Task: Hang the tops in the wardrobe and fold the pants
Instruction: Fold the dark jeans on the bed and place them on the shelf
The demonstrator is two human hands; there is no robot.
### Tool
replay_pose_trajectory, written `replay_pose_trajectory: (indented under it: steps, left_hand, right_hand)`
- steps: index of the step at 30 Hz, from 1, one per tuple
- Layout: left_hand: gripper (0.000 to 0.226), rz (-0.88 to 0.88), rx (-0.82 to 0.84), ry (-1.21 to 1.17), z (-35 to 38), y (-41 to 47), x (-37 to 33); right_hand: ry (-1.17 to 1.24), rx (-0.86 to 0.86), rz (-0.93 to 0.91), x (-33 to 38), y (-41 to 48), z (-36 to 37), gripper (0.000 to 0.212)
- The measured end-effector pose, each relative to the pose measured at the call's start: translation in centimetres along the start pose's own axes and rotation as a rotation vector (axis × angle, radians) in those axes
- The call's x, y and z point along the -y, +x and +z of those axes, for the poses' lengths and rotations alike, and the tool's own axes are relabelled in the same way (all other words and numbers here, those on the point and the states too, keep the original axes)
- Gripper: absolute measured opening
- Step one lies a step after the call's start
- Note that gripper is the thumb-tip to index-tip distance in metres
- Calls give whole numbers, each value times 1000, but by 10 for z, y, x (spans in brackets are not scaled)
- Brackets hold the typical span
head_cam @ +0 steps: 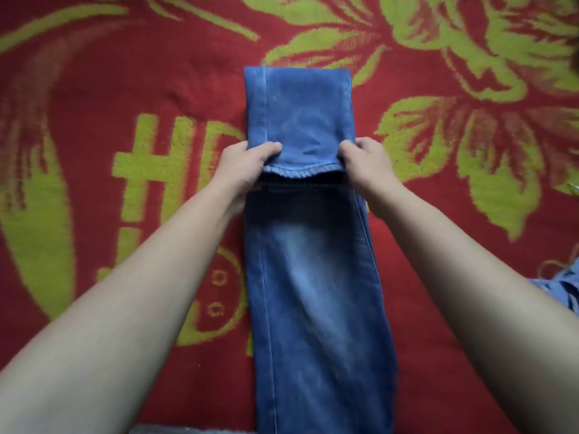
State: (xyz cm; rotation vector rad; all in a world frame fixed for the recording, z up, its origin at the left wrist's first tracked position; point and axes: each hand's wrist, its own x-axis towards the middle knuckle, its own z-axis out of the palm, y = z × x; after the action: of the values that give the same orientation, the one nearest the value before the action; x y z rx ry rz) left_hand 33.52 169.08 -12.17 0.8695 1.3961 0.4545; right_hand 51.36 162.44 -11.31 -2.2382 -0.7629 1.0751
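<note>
Blue denim jeans (316, 292) run lengthwise between our forearms on the red and green blanket (109, 151). Our left hand (247, 164) and right hand (366, 161) each pinch a corner of the hem edge, folded back over the legs; beyond them lies the fold.

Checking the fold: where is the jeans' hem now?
In the head view the hem lies mid-frame, folded back over the jeans, pinched between the left hand and right hand on the red blanket.
</note>
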Motion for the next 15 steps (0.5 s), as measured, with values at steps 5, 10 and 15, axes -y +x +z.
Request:
replay_pose_trajectory:
  steps: [5,10,15]
  left_hand:
    - [17,-84,0,174,-1,-41,48]
    - [51,-99,37,-49,3,-24,27]
    - [30,-28,12,-313,19,31,-32]
  right_hand:
    - [-175,142,139,-34,-35,3,22]
    - [-287,99,133,-33,-22,7,32]
    - [-462,162,93,-35,-7,9,29]
